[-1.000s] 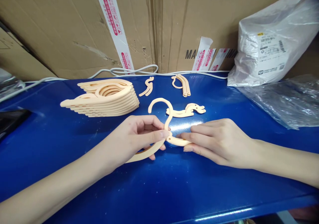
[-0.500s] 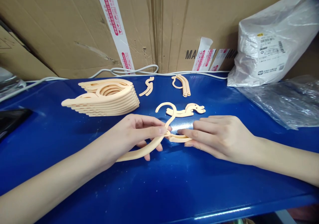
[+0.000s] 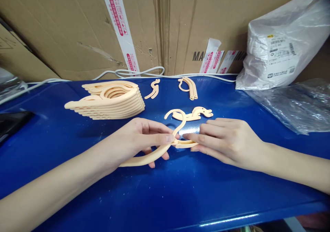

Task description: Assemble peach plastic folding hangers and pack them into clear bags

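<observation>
My left hand (image 3: 148, 137) pinches a cream plastic folding hanger (image 3: 145, 159) at its middle joint, thumb on top. The hanger's hook (image 3: 183, 118) curves up and to the left above the thumb. One arm of the hanger runs down to the left beneath my left wrist. My right hand (image 3: 227, 140) grips the other arm (image 3: 184, 144), with its outer end hidden under the fingers. Just behind the hook, on the blue table (image 3: 165, 197), lies a folded cream hanger (image 3: 203, 112).
A stack of cream hangers (image 3: 118, 104) stands at the back left. Two small folded pieces, one left (image 3: 154, 89) and one right (image 3: 192, 88), lie farther back. Behind are cardboard boxes (image 3: 85, 29), a white cable (image 3: 139, 73), and a plastic parcel (image 3: 281, 53). A black object (image 3: 14, 125) sits far left.
The hook has swung slightly to the right and tilted more over the joint. Both hands keep nearly the same places and grips.
</observation>
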A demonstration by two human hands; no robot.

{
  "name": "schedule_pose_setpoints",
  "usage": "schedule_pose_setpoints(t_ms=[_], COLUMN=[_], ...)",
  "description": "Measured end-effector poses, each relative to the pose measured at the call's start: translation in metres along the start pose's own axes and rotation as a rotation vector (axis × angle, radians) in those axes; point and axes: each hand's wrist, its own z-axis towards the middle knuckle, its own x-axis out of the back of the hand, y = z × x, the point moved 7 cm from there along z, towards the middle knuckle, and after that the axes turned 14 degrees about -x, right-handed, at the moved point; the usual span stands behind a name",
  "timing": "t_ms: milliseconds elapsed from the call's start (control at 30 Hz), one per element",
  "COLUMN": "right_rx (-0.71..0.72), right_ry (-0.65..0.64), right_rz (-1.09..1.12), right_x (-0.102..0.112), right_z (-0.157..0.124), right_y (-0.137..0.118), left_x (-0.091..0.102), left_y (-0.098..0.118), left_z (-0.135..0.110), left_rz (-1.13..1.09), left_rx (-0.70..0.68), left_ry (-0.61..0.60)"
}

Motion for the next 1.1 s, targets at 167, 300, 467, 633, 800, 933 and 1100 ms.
schedule_pose_setpoints(t_ms=[167,300,467,633,800,933,1100], right_rx=[0.019,0.027,0.011,0.005,-0.029,-0.059,-0.076], right_ry=[-0.008,-0.013,-0.003,-0.035,-0.089,-0.132,-0.156], right_rz=[0.028,0.029,0.043,0.081,0.116,0.156,0.193], right_x=[0.0001,-0.0002,0.0002,-0.0041,-0.0079,-0.0083,-0.0088], right_z=[-0.0002,0.0002,0.0015,0.0011,0.0015,0.0022,0.0017], right_y=[-0.0037,-0.0045,-0.0032,-0.0015,0.0006,0.001,0.0019], left_x=[-0.0018,-0.0011,-0.0017,-0.0013,0.0024,0.0035,0.0028], left_y=[-0.0012,-0.002,0.0003,0.0008,0.0024,0.0041,0.0025], left_z=[-0.0034,-0.0054,-0.005,-0.0017,-0.0011,-0.0015,-0.0006], left_rz=[-0.02,-0.002,0.0,0.027,0.098,0.122,0.079], left_rx=[0.026,0.017,-0.019,-0.033,-0.043,-0.067,-0.071], left_ry=[-0.028,-0.048,-0.058,-0.035,0.023,0.046,0.045])
